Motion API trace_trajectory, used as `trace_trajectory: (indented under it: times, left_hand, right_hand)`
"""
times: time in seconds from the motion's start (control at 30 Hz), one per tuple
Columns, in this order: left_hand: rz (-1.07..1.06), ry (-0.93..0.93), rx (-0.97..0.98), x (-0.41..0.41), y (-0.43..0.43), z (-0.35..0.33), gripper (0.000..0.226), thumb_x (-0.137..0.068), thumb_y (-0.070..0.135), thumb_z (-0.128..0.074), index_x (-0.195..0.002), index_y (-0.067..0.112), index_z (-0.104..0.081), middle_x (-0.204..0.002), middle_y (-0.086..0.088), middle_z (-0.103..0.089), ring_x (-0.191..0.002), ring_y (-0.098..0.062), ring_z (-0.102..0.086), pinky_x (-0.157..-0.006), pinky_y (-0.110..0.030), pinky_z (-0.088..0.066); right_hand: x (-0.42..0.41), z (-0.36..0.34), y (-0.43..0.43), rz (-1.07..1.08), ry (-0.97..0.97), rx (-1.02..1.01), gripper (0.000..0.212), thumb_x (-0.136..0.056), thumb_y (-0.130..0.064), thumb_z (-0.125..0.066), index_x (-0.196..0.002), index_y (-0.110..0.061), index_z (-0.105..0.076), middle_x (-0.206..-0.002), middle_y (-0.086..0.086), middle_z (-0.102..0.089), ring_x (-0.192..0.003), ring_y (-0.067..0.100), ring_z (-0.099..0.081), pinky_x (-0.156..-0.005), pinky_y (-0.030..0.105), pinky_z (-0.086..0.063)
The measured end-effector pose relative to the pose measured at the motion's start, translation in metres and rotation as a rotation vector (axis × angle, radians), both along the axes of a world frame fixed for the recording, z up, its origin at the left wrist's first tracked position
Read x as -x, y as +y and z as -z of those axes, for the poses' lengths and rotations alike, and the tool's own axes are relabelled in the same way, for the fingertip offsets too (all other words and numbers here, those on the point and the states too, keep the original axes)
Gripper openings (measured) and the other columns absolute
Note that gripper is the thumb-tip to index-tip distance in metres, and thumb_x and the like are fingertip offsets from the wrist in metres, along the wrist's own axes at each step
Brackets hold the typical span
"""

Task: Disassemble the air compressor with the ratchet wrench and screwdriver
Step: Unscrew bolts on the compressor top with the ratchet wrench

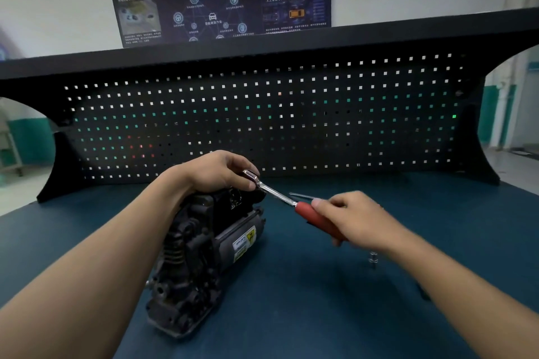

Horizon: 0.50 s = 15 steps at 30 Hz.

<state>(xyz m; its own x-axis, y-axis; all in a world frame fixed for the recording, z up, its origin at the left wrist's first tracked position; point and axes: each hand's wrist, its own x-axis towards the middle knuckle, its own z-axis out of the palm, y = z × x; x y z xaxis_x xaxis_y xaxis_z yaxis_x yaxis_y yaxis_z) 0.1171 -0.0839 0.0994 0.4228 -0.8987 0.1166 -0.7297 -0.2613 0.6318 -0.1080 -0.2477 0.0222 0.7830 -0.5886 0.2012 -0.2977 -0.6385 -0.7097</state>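
While the left hand [215, 170] pinches the ratchet wrench [280, 198] head onto the far end of the air compressor [204, 248] on the bench [320, 300], the right hand [350, 218] grips its red handle, which angles rightward and toward the person.

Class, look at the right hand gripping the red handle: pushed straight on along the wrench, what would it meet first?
Probably the left hand steadying the wrench head on the air compressor; depth is uncertain.

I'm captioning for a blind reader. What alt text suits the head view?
Right hand grips a red-handled ratchet wrench whose head the left hand steadies atop a black air compressor on a blue bench. A screwdriver lies behind.
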Motion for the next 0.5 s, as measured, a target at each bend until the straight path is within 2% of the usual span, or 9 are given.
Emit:
trace_trajectory:
  times: [0.07,0.17,0.23,0.33,0.4,0.5]
  left_hand:
    - [-0.008,-0.006,-0.008,0.001,-0.002,0.0,0.024,-0.084,0.005,-0.076,-0.098,0.024,-0.074,-0.092,0.006,-0.073,-0.086,-0.009,-0.065,-0.092,-0.027,-0.049]
    - [-0.026,0.009,-0.015,0.002,-0.003,0.0,0.03,-0.083,0.001,-0.075,-0.099,0.026,-0.073,-0.093,0.005,-0.074,-0.085,-0.009,-0.065,-0.086,-0.025,-0.049]
    - [-0.019,0.014,-0.029,0.003,-0.003,-0.001,0.031,-0.082,0.003,-0.076,-0.1,0.027,-0.073,-0.09,0.009,-0.074,-0.082,-0.005,-0.065,-0.081,-0.02,-0.047]
    - [-0.016,0.018,-0.04,0.005,-0.004,-0.001,0.028,-0.082,0.003,-0.075,-0.098,0.027,-0.075,-0.085,0.01,-0.073,-0.079,-0.005,-0.065,-0.078,-0.019,-0.047]
    - [-0.021,0.022,-0.037,0.006,-0.003,-0.001,0.026,-0.083,0.004,-0.075,-0.098,0.025,-0.076,-0.087,0.006,-0.073,-0.081,-0.008,-0.066,-0.078,-0.021,-0.048]
    - [-0.017,0.027,-0.027,0.005,-0.003,0.0,0.025,-0.083,0.005,-0.076,-0.099,0.023,-0.076,-0.089,0.007,-0.074,-0.081,-0.005,-0.067,-0.076,-0.017,-0.048]
  right_hand:
    - [0.011,-0.019,0.001,-0.009,0.014,0.033,0.044,-0.088,-0.067,-0.053,-0.086,-0.027,-0.073,-0.059,-0.003,-0.071,-0.046,0.001,-0.055,-0.055,0.024,-0.043]
    - [0.024,-0.048,0.007,-0.005,-0.182,0.039,0.047,-0.072,-0.071,-0.066,-0.086,-0.027,-0.073,-0.058,-0.003,-0.07,-0.047,0.002,-0.057,-0.05,0.023,-0.042]
    - [0.026,-0.064,0.011,-0.032,-0.354,-0.025,0.035,-0.077,-0.058,-0.074,-0.088,-0.025,-0.073,-0.059,0.0,-0.07,-0.047,0.007,-0.056,-0.051,0.029,-0.044]
    - [0.022,-0.076,0.018,-0.059,-0.505,-0.064,0.026,-0.086,-0.044,-0.073,-0.087,-0.018,-0.073,-0.059,-0.004,-0.065,-0.044,0.004,-0.052,-0.051,0.03,-0.043]
    - [0.019,-0.076,0.02,-0.064,-0.523,-0.073,0.023,-0.09,-0.041,-0.07,-0.082,-0.021,-0.075,-0.057,-0.006,-0.058,-0.045,0.005,-0.052,-0.052,0.03,-0.043]
    - [0.021,-0.07,0.018,-0.083,-0.42,-0.048,0.021,-0.09,-0.043,-0.068,-0.079,-0.028,-0.077,-0.053,-0.008,-0.056,-0.047,0.012,-0.047,-0.049,0.031,-0.041]
